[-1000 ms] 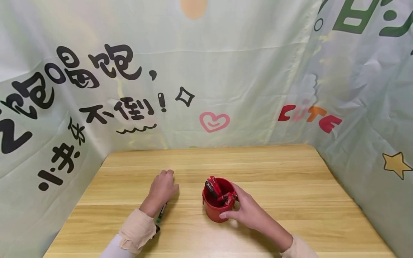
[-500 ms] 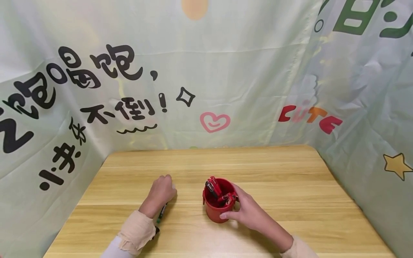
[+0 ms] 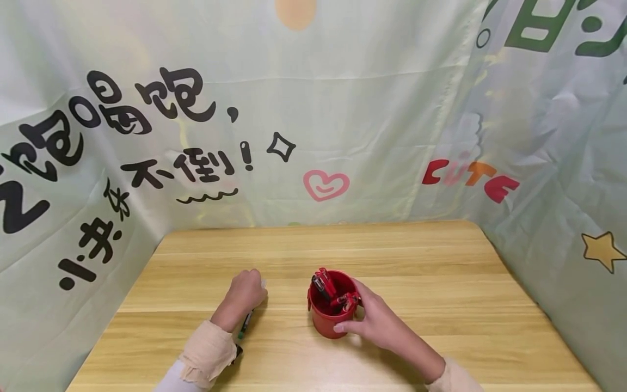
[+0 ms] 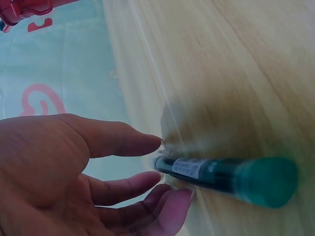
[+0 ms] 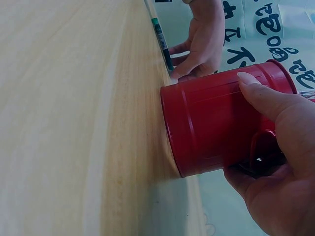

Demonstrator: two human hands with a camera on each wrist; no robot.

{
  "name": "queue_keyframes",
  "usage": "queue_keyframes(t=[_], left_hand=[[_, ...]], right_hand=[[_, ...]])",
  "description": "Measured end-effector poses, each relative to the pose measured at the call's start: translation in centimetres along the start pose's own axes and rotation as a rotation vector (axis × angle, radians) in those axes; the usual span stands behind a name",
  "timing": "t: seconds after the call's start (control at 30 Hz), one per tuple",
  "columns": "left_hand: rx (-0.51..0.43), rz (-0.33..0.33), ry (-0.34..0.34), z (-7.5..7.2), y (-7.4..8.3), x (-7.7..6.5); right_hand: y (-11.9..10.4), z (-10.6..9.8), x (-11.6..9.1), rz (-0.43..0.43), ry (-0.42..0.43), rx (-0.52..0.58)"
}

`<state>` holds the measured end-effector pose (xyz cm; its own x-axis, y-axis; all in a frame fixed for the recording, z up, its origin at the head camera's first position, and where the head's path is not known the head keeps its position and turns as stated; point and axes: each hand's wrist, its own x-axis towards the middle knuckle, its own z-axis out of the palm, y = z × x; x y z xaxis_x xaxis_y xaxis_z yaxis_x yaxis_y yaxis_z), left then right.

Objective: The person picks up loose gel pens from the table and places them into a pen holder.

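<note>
My left hand (image 3: pixel 247 291) is low over the table, left of the red bucket. Its thumb and fingertips close in around the far end of a green-and-black pen (image 4: pixel 221 177), which has a white label and a green butt end. In the head view the hand covers most of this pen. My right hand (image 3: pixel 374 316) grips the small red metal bucket (image 5: pixel 221 125) by its right side, thumb along the wall and fingers beside the ring handle. The bucket stands upright on the table. Several red pens (image 3: pixel 327 283) and a dark one (image 3: pixel 319 286) lean inside it.
The wood-grain table (image 3: pixel 416 261) has a printed cloth (image 3: pixel 372 125) behind it and along both sides. Beside the left wrist is a small black item (image 3: pixel 238 351), partly hidden. Beige wraps (image 3: pixel 208 348) cover the wrists.
My left hand has drawn slightly back toward the body, and its fingers have curled in at the pen's end. The right hand and the bucket have stayed in place.
</note>
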<state>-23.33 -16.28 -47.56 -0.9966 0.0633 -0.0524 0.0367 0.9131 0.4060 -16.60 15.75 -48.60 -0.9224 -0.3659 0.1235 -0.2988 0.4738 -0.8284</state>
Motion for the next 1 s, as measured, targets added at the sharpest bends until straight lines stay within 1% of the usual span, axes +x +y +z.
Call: queue_keyframes(t=[0.17, 0.3, 0.53, 0.77, 0.93, 1.0], left_hand=[[-0.028, -0.027, -0.043, 0.06, 0.0, 0.01], [-0.026, -0.029, -0.056, 0.02, 0.02, -0.08], [-0.023, 0.003, -0.022, 0.08, 0.11, -0.3], [-0.03, 0.034, 0.001, 0.24, 0.09, -0.22], [-0.004, 0.056, 0.031, 0.31, 0.17, -0.2], [-0.01, 0.059, 0.034, 0.27, 0.3, -0.2]], right_hand=[[-0.09, -0.03, -0.01, 0.005, -0.001, 0.0], [-0.11, -0.02, -0.04, 0.01, 0.0, 0.004], [-0.05, 0.05, -0.01, 0.003, -0.006, 0.008], [-0.11, 0.01, -0.02, 0.005, 0.001, 0.003], [-0.07, 0.02, -0.01, 0.002, -0.01, 0.013], [-0.05, 0.01, -0.03, 0.003, -0.004, 0.005]])
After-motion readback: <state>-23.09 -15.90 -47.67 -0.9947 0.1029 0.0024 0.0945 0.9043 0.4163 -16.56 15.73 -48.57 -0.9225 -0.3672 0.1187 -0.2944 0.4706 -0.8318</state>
